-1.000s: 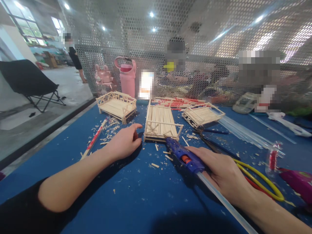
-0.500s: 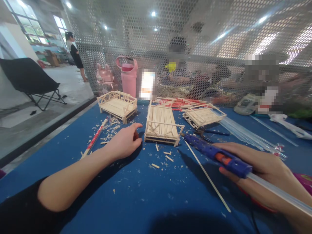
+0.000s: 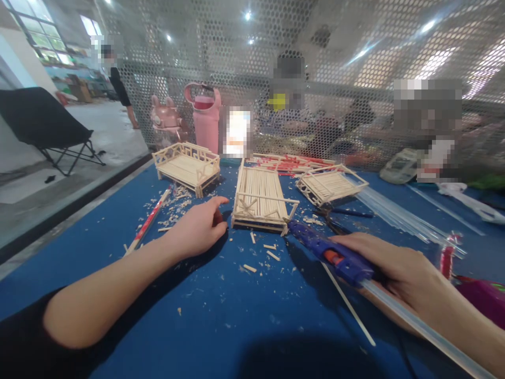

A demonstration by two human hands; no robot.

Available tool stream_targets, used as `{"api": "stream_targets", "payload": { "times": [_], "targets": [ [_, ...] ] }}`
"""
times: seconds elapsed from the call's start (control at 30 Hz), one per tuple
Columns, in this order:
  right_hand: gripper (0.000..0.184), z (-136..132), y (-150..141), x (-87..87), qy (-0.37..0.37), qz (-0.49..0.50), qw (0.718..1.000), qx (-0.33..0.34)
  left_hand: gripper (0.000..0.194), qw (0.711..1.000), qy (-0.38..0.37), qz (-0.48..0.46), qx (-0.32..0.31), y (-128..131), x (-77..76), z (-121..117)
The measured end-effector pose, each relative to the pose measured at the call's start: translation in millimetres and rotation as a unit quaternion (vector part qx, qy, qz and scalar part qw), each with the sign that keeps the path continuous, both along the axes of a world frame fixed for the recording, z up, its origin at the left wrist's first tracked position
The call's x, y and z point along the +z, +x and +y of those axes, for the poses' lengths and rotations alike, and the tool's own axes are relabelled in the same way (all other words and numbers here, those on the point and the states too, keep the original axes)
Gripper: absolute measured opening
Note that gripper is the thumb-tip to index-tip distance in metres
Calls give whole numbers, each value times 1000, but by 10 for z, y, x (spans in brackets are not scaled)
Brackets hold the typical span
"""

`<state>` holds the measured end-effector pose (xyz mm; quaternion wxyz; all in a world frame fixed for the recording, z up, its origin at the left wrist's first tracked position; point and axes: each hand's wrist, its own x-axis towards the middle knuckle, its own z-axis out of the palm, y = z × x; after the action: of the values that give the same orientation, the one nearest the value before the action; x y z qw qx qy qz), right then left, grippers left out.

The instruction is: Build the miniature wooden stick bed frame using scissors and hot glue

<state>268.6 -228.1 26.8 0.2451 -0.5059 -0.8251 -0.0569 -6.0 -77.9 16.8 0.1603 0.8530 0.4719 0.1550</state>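
**Glue gun [image 3: 327, 250] nosed up to stick frame [image 3: 260, 189]: burn/knock risk**

R hand [image 3: 398, 273] wrapped round the gun body; trigger finger hidden, can't tell if it's squeezing. L hand [image 3: 201, 226] half-curled, index finger out, nothing visible in it, just L of the frame w/o touching. Frame sits mid-way across the blue table [image 3: 221, 316], btwn a railed frame [image 3: 185, 168] on L & another frame [image 3: 331, 187] on R. Nozzle [image 3: 289, 225] is at its near R corner; touching or just beside, can't tell.

Risks, my read: L hand isn't bracing the frame, so a nozzle nudge could skew it or pop a thin rail. Over-squeezing = blob/strings on the corner. Tip prob. hot; L fingers steadying that corner could get burnt. Drips could glue down the loose stick [image 3: 349, 304] under the gun, or nearby scraps [image 3: 249, 268].
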Motion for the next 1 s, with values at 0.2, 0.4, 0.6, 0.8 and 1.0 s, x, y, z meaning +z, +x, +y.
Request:
{"api": "stream_targets", "payload": {
  "times": [0.2,0.4,0.6,0.8,1.0],
  "targets": [
    [34,14,-3,-31,-14,2,1000,-19,49,1000,8,3,-7,-8,-9,2],
    [32,23,-37,-21,-20,3,1000,-13,49,1000,0,-3,-6,-6,-12,2],
    [35,31,-57,-3,-19,4,1000,-2,49,1000,-1,-2,-6,-1,3,-3],
    [34,30,-66,-6,-22,7,1000,-9,49,1000,-1,0,-9,-4,4,-8],
    [31,26,-47,-7,-32,4,999,-6,50,1000,-9,-7,0,8,16,-18]
  ]
}}
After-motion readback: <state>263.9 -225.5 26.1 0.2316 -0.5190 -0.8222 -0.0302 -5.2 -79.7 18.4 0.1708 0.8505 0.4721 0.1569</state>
